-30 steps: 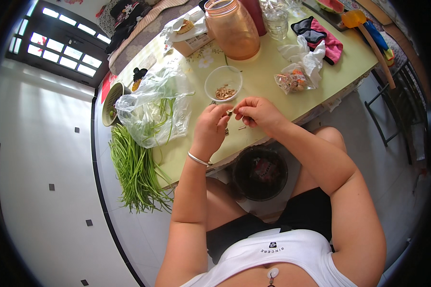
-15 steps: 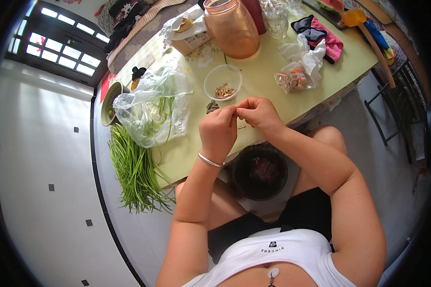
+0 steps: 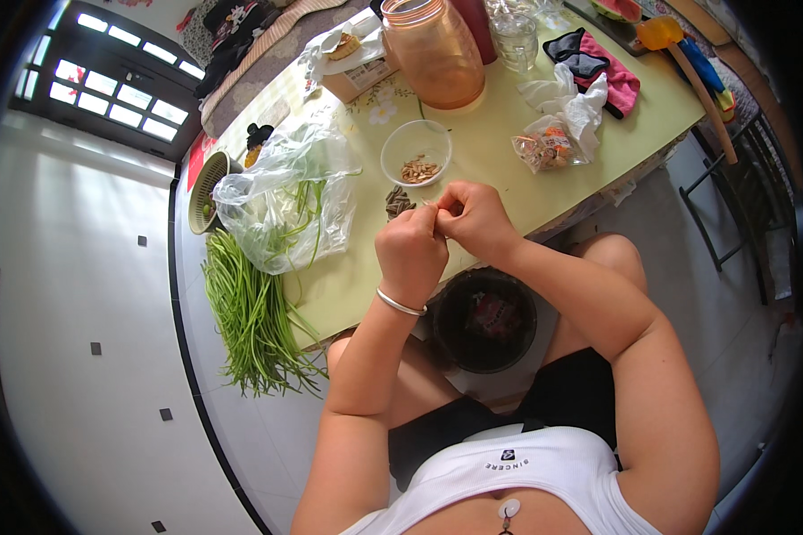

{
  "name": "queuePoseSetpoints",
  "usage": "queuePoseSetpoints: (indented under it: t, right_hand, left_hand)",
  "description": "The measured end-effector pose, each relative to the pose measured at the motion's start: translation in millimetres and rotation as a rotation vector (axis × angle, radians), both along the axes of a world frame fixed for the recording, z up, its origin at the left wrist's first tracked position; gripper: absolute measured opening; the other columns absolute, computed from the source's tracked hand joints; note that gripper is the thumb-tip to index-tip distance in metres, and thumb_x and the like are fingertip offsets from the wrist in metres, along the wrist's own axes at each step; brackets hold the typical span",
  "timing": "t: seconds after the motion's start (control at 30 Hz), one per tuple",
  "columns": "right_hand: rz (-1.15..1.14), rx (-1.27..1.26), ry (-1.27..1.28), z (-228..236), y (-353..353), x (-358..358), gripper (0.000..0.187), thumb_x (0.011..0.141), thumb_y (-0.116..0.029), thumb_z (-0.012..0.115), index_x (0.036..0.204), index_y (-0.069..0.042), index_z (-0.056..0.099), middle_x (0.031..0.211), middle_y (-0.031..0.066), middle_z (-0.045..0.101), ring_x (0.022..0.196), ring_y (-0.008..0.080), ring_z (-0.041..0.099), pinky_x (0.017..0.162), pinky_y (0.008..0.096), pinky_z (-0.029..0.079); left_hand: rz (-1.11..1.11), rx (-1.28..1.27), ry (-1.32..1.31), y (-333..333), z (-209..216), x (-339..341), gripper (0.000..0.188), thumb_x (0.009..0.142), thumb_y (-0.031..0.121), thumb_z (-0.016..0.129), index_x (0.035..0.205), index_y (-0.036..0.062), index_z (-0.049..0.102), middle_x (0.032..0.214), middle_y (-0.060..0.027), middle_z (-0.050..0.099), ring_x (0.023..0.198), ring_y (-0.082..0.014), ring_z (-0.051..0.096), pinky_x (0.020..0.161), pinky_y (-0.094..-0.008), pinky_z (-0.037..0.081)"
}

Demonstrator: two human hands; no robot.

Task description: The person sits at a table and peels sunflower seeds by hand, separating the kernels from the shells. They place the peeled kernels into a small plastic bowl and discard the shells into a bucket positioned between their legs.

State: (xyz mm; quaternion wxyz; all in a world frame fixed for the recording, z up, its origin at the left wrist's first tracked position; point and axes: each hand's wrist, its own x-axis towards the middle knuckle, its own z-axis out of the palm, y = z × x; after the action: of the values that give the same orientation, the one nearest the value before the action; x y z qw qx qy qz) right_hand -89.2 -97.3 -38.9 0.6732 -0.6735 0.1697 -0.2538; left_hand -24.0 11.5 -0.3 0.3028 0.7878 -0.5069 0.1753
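My left hand (image 3: 410, 254) and my right hand (image 3: 478, 219) meet over the near edge of the table, thumbs and fingertips pinched together. Whatever lies between the fingertips is too small to make out; a pale speck shows at the left fingers. Just beyond my left hand lies a small heap of grey striped seeds (image 3: 399, 203), which look like sunflower seeds in their shells. Behind the heap stands a clear round plastic bowl (image 3: 446, 147) with brownish kernels (image 3: 418, 169) at its bottom. A silver bangle (image 3: 400, 302) circles my left wrist.
Below the table edge, between my knees, stands a dark bin (image 3: 484, 321). Long green stems (image 3: 250, 312) and a clear plastic bag (image 3: 285, 205) lie at left beside a basket (image 3: 208, 183). Farther back are an orange jar (image 3: 433, 58), a snack packet (image 3: 549, 147) and pink-grey cloth (image 3: 607, 76).
Both hands have shifted slightly, still pinched together. More of the seed heap shows beside my left hand, and small bits on the table between my hands are now hidden.
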Motion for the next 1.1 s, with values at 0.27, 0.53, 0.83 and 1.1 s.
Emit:
queuePoseSetpoints:
  t: [0.27,0.53,0.83,1.1]
  right_hand:
    - [0.081,0.121,-0.002,-5,-5,3,0.013,0.075,-0.011,0.065,0.076,0.001,0.063,0.07,0.0065,0.063,0.065,0.0102,0.057,0.06,0.0277,0.047]
    - [0.303,0.5,0.029,3,-20,0,0.008,0.079,-0.009,0.064,0.079,-0.001,0.061,0.063,0.0001,0.055,0.052,0.0062,0.045,0.045,0.0224,0.034]
    - [0.315,0.545,0.012,7,-25,-3,0.006,0.079,-0.007,0.063,0.078,-0.003,0.06,0.063,-0.0005,0.054,0.049,0.0053,0.04,0.043,0.0225,0.028]
    - [0.233,0.642,0.046,7,-25,-4,0.009,0.079,-0.005,0.056,0.086,-0.004,0.061,0.07,0.0013,0.058,0.056,0.0068,0.046,0.048,0.0222,0.033]
  left_hand:
    - [-0.035,-0.051,0.18,4,6,3,0.017,0.07,0.0,0.069,0.086,0.004,0.073,0.071,-0.0149,0.065,0.062,-0.0275,0.063,0.058,-0.0325,0.05]
    - [-0.098,-0.206,0.866,11,3,15,0.015,0.075,-0.002,0.071,0.09,-0.0009,0.07,0.075,-0.0118,0.07,0.059,-0.0152,0.065,0.055,-0.0249,0.052]
    - [-0.165,-0.285,1.49,9,3,32,0.017,0.075,-0.005,0.07,0.092,-0.0014,0.069,0.077,-0.0125,0.069,0.06,-0.0156,0.066,0.054,-0.0241,0.054]
    - [-0.201,-0.238,1.391,8,1,35,0.018,0.078,-0.001,0.069,0.096,-0.0021,0.066,0.082,-0.0128,0.07,0.065,-0.0145,0.065,0.058,-0.0238,0.053]
